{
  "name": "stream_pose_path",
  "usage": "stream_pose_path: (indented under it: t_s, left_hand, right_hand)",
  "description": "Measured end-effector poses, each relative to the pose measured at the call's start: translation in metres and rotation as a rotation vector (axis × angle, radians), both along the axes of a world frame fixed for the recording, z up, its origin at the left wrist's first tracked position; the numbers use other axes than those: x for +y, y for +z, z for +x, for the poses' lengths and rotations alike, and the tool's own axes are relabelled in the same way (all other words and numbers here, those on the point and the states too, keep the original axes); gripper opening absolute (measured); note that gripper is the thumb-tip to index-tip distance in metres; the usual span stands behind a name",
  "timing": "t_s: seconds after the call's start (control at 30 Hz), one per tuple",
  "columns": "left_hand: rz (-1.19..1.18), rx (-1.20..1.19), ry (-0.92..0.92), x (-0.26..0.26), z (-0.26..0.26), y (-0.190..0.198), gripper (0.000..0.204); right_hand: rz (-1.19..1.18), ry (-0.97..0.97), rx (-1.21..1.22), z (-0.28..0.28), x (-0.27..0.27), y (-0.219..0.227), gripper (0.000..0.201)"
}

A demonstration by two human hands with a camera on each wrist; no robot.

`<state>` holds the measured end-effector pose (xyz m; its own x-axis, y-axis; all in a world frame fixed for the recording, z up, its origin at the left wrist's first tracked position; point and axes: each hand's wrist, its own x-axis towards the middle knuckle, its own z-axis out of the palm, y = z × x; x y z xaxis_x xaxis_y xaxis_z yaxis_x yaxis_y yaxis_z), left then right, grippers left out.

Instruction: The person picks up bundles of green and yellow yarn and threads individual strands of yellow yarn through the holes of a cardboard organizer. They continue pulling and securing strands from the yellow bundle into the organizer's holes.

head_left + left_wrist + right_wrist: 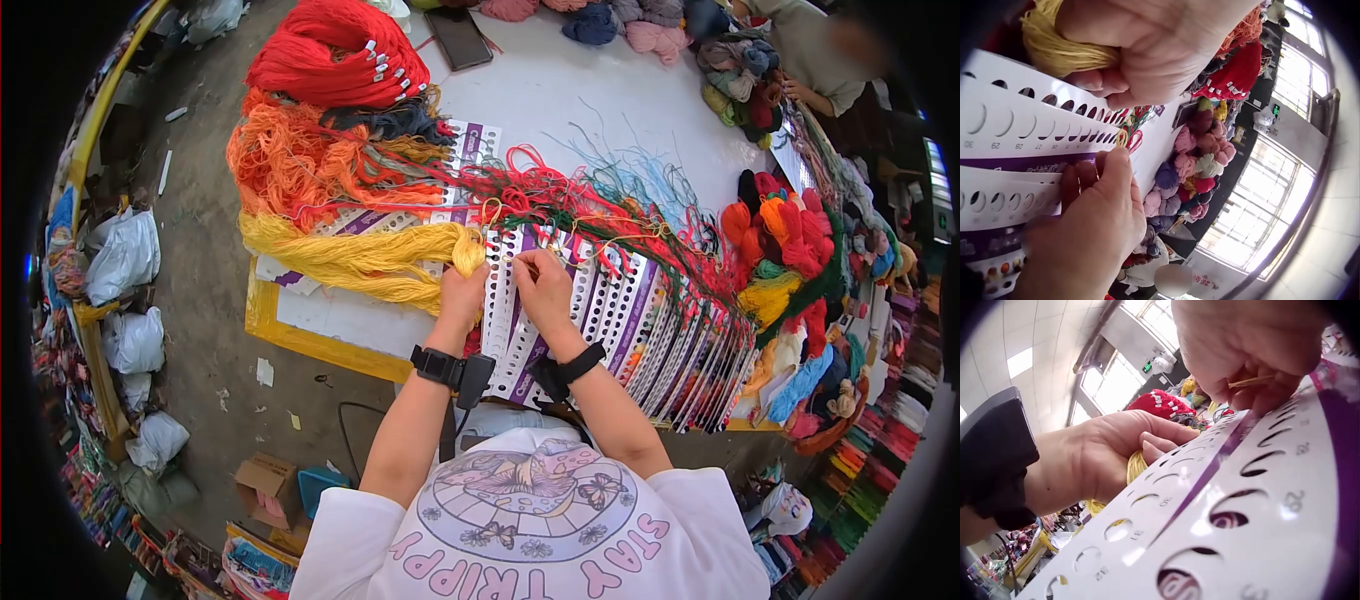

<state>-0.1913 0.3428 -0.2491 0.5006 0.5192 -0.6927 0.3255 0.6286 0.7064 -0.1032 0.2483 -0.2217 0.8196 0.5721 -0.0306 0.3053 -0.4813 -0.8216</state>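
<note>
My left hand (462, 298) grips the end of a hank of yellow thread (350, 258), which trails left across the table. In the left wrist view, the yellow strands (1063, 50) bulge out around the curled fingers. Just to the right, my right hand (546, 290) pinches a thin yellow strand (1252, 381) between thumb and fingers. Both hands are over the top of a white and purple punched card (497, 330) with numbered holes. The left fingertips lie close to the card's edge in the right wrist view. Red and green threads (560, 205) tangle just beyond the hands.
More punched cards (690, 360) overlap in a row toward the right. Orange thread (290, 160) and a big red bundle (335, 55) lie at the left, with a phone (460, 38) behind. Colourful hanks (785, 235) pile up at right. Another person (815, 60) is at the far right.
</note>
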Motion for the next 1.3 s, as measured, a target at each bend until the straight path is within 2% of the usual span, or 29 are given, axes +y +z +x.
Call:
stream_pose_path:
  t_s: [0.13,0.23,0.3,0.53,0.6,0.73,0.83,0.93,0.97,1.07,1.17,1.27,1.3]
  left_hand:
    - [-0.142,-0.136,0.025,0.003,-0.006,-0.001,0.005]
    - [-0.329,-0.201,0.006,0.012,-0.006,0.003,0.007]
    - [-0.351,-0.226,-0.045,0.014,-0.008,0.004,0.007]
    - [-0.431,-0.248,-0.006,0.010,-0.003,-0.002,0.010]
    - [-0.306,-0.215,-0.003,0.004,-0.002,-0.008,0.010]
    - [0.023,-0.138,0.074,-0.008,0.008,-0.006,0.011]
    - [0.192,0.047,-0.001,0.003,-0.004,-0.015,0.005]
    - [-0.167,-0.056,0.193,0.017,-0.016,-0.013,0.009]
    - [-0.202,-0.109,0.233,0.021,-0.018,-0.008,0.015]
    - [-0.529,-0.376,0.241,0.036,-0.023,0.007,0.013]
    - [-0.741,-0.490,0.075,0.043,-0.027,0.005,0.011]
    - [-0.610,-0.507,-0.058,0.036,-0.022,0.009,0.016]
    - [-0.399,-0.367,-0.219,0.030,-0.018,0.011,0.018]
  right_hand:
    - [-0.040,-0.002,-0.037,-0.009,0.005,0.002,0.008]
    - [-0.071,0.022,-0.131,-0.011,0.007,0.003,0.007]
    - [-0.074,0.054,-0.131,-0.010,0.005,0.005,0.006]
    - [-0.019,0.106,0.053,-0.002,-0.001,0.006,0.007]
    - [-0.018,0.140,0.066,0.001,-0.002,0.004,0.008]
    - [0.002,0.069,0.112,0.000,-0.003,-0.001,0.008]
    - [-0.020,0.069,0.060,0.001,-0.005,-0.007,0.009]
    - [-0.072,0.122,-0.054,0.000,-0.004,-0.008,0.010]
    - [-0.081,0.127,-0.075,-0.001,-0.004,-0.008,0.010]
    - [-0.096,0.145,-0.131,-0.002,-0.003,-0.010,0.009]
    - [-0.163,0.151,-0.102,-0.002,0.000,-0.004,0.014]
    - [-0.180,0.138,0.013,0.002,0.004,0.012,0.021]
    - [-0.173,0.133,0.062,0.002,0.005,0.015,0.023]
